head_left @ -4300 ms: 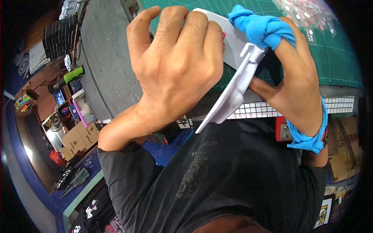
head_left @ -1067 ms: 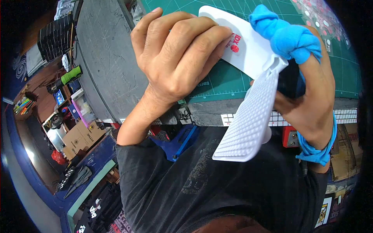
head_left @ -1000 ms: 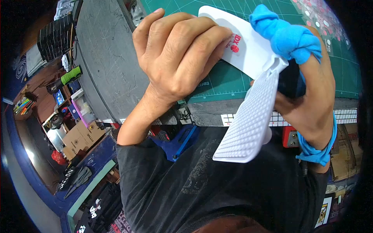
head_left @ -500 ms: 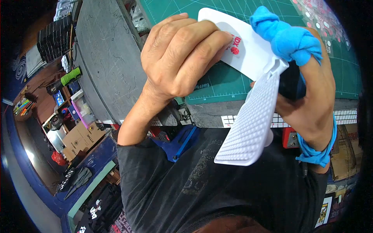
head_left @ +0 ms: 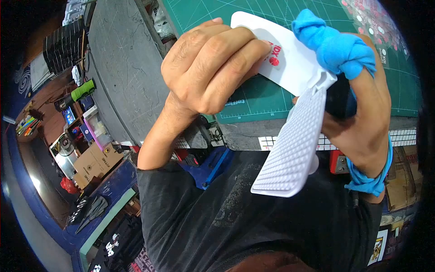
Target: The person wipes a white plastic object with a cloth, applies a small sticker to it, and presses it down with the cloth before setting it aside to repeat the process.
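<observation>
A white hinged plastic item [head_left: 304, 68] stands folded open: its smooth, round-cornered panel bears red lettering and a red round mark, and its dimpled panel [head_left: 292, 145] slants down toward me. My right hand [head_left: 364, 106] grips it near the hinge, with a blue cloth wrapped round the thumb and blue cloth round the wrist. Something black shows inside that grip. My left hand [head_left: 213, 63] is closed over the smooth panel beside the red print, its fingers curled and pressed together. The fingertips are hidden, so what they pinch, if anything, cannot be made out.
A green cutting mat [head_left: 267, 95] lies under the hands. Clear film with red and white prints [head_left: 376, 25] lies at upper right. A grey worktop [head_left: 122, 68] is at left, with a cardboard box [head_left: 97, 165] and shelf clutter beyond. A gridded ruler strip [head_left: 403, 136] runs along the table edge.
My left hand has shifted very slightly over the panel. The white item's dimpled panel has tilted a little and its lower end sits slightly lower. Both grips look the same.
</observation>
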Motion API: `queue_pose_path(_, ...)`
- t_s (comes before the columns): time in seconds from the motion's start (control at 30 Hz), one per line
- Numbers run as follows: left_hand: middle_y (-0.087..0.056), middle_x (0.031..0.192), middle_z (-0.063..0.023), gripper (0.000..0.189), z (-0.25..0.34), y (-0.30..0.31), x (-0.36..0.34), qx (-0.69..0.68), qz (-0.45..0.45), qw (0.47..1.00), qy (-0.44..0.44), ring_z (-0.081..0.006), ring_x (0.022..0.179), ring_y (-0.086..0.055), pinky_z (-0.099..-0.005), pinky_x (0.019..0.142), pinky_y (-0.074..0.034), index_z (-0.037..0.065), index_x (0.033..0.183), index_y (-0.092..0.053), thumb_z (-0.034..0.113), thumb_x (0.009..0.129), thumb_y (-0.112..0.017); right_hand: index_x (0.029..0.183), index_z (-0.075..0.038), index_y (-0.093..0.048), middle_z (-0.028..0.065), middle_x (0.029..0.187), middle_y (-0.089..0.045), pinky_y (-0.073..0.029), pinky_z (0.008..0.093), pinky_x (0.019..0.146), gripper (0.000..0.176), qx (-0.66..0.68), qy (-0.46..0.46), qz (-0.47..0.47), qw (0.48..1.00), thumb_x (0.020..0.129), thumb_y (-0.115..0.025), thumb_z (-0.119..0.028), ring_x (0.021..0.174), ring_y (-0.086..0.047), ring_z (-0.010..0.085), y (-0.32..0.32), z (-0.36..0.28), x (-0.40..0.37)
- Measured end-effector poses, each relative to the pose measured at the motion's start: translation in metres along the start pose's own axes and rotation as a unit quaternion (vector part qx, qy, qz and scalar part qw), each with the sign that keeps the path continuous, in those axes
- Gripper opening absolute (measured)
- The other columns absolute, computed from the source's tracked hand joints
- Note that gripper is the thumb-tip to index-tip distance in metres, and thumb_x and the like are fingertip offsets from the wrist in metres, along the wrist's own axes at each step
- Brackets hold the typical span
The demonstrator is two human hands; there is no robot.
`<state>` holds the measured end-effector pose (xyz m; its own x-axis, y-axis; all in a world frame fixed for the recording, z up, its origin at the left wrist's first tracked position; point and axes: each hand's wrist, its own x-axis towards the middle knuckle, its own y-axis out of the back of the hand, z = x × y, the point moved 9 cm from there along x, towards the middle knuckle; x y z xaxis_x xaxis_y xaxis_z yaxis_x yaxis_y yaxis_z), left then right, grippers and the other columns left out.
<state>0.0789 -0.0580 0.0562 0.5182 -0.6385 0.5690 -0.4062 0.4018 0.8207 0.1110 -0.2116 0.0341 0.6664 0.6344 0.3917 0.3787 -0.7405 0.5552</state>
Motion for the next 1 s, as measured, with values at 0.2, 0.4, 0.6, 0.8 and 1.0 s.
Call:
queue_pose_path(0.2,-0.074,0.094,-0.0063,0.025,0.000,0.000,0.000,0.009,-0.005,1.000,0.005,-0.0203,0.086,-0.074,-0.0377,0.084,-0.065,0.010,0.100,-0.077,0.011,0.077,-0.088,0.119,0.007,-0.058,0.0251,0.127,-0.064,-0.051,0.0443,0.102,0.064,0.005,-0.002,0.001,1.000,0.067,-0.092,-0.004,0.118,-0.065,0.0396,0.000,0.000,0.001)
queue_pose_path(0.4,-0.074,0.093,-0.0066,0.026,0.001,0.000,0.000,0.002,-0.010,1.000,0.003,-0.0202,0.086,-0.074,-0.0386,0.085,-0.065,0.009,0.100,-0.077,0.011,0.077,-0.088,0.122,0.008,-0.058,0.0252,0.128,-0.065,-0.051,0.0439,0.102,0.065,-0.004,0.001,0.009,1.000,0.067,-0.092,-0.004,0.118,-0.065,0.0395,0.001,-0.001,0.000)
queue_pose_path(0.6,-0.074,0.093,-0.0074,0.027,0.001,0.001,0.000,0.001,-0.007,1.000,0.006,-0.0205,0.086,-0.075,-0.0399,0.086,-0.065,0.009,0.101,-0.077,0.011,0.077,-0.088,0.122,0.008,-0.059,0.0248,0.129,-0.064,-0.051,0.0441,0.102,0.065,0.001,-0.006,0.013,1.000,0.068,-0.092,-0.005,0.118,-0.064,0.0391,0.000,0.001,-0.001)
queue_pose_path(0.8,-0.074,0.094,-0.0075,0.029,-0.006,0.006,-0.006,-0.035,0.015,0.999,0.008,-0.0194,0.086,-0.074,-0.0413,0.087,-0.065,0.007,0.101,-0.077,0.012,0.076,-0.090,0.122,0.008,-0.058,0.0246,0.129,-0.064,-0.050,0.0443,0.103,0.064,-0.009,-0.003,-0.009,1.000,0.069,-0.091,-0.005,0.119,-0.064,0.0387,-0.001,0.002,-0.001)
queue_pose_path(1.0,-0.075,0.098,-0.0069,0.037,-0.016,0.003,0.002,-0.018,-0.027,0.997,0.067,-0.0216,0.091,-0.070,-0.0314,0.076,-0.058,0.010,0.106,-0.079,0.019,0.073,-0.092,0.123,0.007,-0.058,0.0242,0.130,-0.063,-0.050,0.0439,0.104,0.065,0.018,-0.005,0.004,1.000,0.069,-0.091,-0.004,0.121,-0.063,0.0387,0.000,0.000,0.002)
